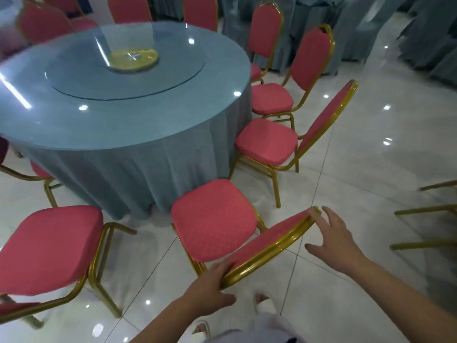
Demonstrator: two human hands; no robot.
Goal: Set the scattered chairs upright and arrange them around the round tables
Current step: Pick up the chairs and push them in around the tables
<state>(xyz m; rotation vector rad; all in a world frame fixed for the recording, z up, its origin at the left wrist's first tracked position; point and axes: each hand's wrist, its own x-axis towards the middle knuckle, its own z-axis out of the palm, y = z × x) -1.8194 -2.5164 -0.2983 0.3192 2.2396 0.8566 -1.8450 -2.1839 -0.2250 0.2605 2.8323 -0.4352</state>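
Chair (214, 219) upright at the tabletop's (148, 115) near edge, held by its backrest.

The left grip (210, 290) clasps the gold tubular frame at one end of the backrest. The right grip (333, 243) is released, fingers spread just by the other end; contact cannot be told. The padded pink seat sits close to the draped grey-blue cloth (138, 174), with gaps of glossy tiled floor (371, 157) between it and matching chairs to the left (47, 246) and right (265, 142). A round glass turntable (123, 70) tops the table.
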